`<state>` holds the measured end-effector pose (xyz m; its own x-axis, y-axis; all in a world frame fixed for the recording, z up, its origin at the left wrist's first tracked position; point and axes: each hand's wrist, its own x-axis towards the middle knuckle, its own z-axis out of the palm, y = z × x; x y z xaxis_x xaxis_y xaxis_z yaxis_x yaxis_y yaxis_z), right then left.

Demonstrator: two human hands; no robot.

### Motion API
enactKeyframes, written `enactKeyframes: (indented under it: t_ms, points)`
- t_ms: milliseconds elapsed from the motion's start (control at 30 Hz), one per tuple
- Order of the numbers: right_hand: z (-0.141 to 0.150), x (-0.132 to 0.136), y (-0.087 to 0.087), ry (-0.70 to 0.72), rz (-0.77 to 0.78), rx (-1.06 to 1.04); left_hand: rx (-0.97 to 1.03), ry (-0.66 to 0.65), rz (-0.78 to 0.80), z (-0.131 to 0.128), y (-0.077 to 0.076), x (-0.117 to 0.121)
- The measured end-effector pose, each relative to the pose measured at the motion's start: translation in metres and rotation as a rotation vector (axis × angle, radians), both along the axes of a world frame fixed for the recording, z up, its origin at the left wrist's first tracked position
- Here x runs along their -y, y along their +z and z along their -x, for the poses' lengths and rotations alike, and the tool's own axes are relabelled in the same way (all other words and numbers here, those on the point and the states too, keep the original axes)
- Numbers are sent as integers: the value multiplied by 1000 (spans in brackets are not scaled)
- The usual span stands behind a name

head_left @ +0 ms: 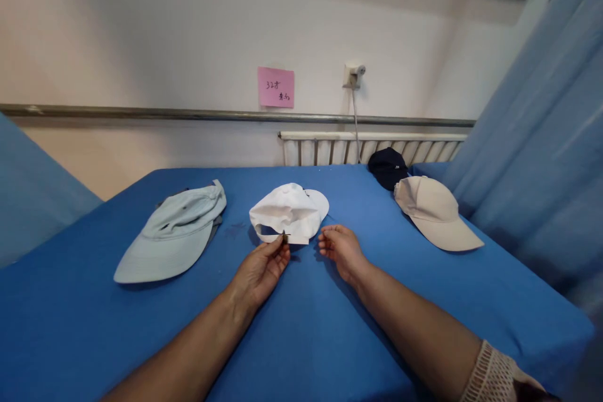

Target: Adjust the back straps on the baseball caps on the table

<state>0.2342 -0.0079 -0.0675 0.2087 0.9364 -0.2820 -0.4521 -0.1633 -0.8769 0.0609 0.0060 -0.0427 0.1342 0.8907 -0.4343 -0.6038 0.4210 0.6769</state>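
Note:
A white baseball cap [289, 210] lies on the blue-covered table, its back strap toward me and its brim pointing to the far right. My left hand [264, 267] pinches that strap at a small dark metal buckle [284, 236], thumb on top. The strap's loose end sticks out to the right of the buckle. Just right of this end is my right hand [342, 251], its fingers loosely curled and slightly apart, with nothing visible in them. A small gap separates it from the cap.
On the left lies a pale green cap [174, 232], with darker fabric showing beneath it. A beige cap [436, 210] and a navy cap [387, 168] lie at the right. A radiator [330, 149] and blue curtains [537, 138] border the table [301, 339].

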Motion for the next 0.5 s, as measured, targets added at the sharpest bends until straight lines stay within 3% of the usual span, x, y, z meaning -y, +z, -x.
enactKeyframes:
  t_ms: [100, 200, 333, 500]
  points:
    - [0, 2, 1, 199, 116, -244, 65, -3, 17, 0, 7, 0]
    - [5, 2, 0, 353, 105, -476, 126, -5, 34, -3, 14, 1]
    - [9, -3, -2, 285, 5, -590, 136, -17, 56, -8, 16, 2]
    - [6, -6, -3, 229, -72, -582, 134, -37, 47, -11, 13, 5]
